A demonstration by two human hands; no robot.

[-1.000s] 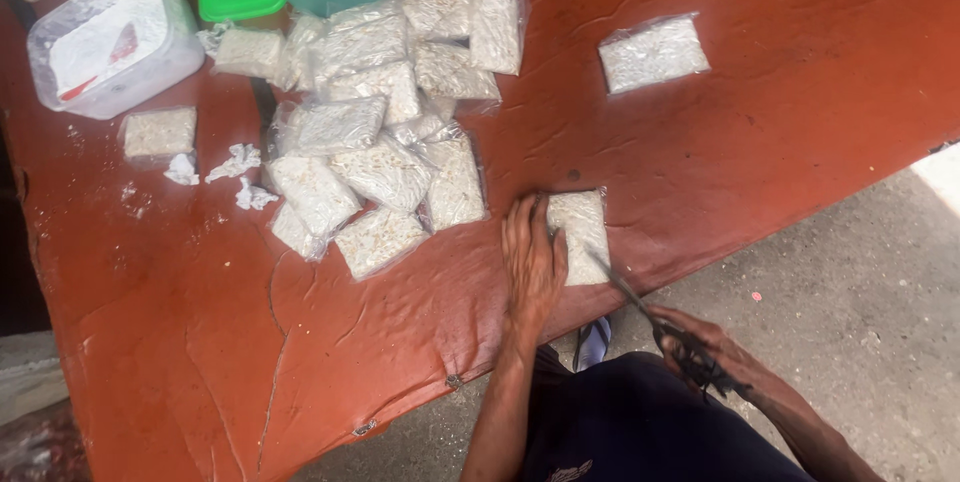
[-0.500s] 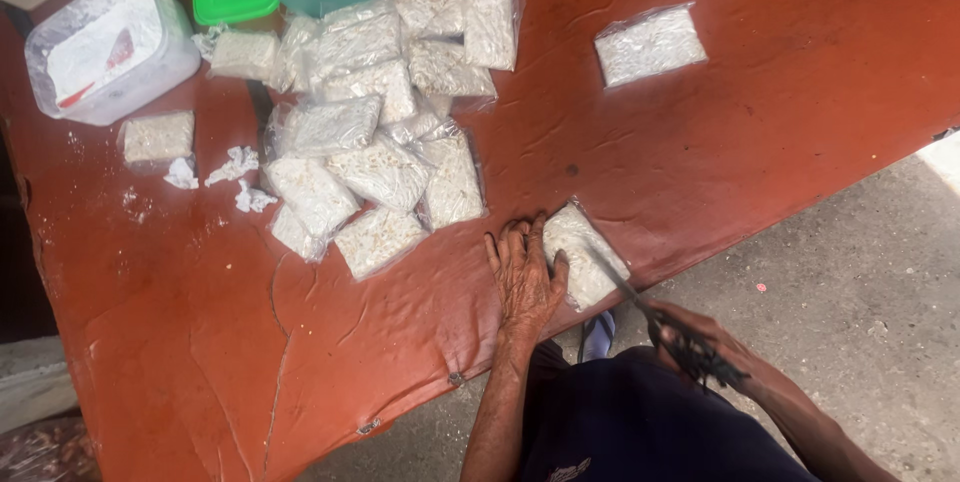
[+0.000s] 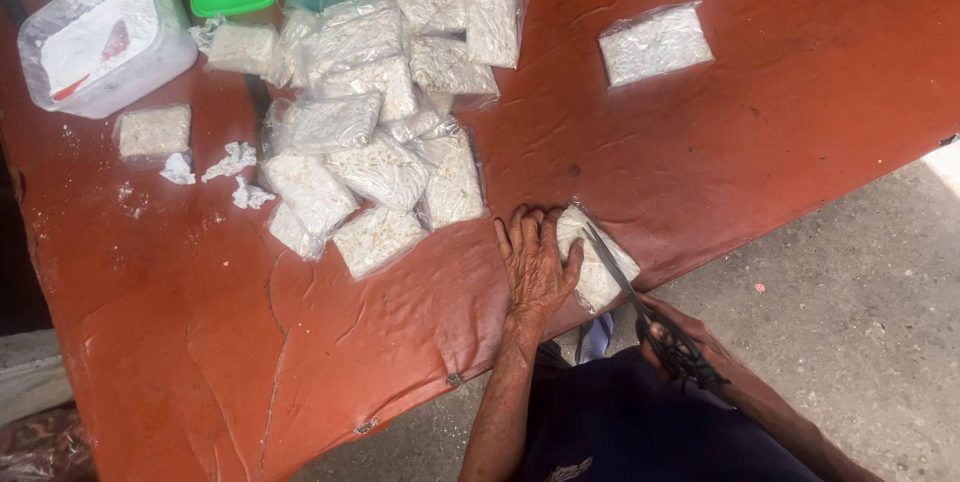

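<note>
Two hands work: left hand (image 3: 535, 267) flat on a filled bag (image 3: 598, 260), right hand (image 3: 690, 337) grasping scissors (image 3: 640, 307).

A worn red-brown bench (image 3: 760, 162), its covering cracking along the near edge, is standing on rough grey concrete floor (image 3: 860, 312) in daylight.

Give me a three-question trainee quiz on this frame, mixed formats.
1. True or false: the left hand lies flat on a clear packet at the table edge.
2. What does the right hand hold? A) spoon B) scissors C) knife
3. Fill in: one packet lies apart from the pile, toward the far ____ of the table.

Key: 1 true; 2 B; 3 right
</note>
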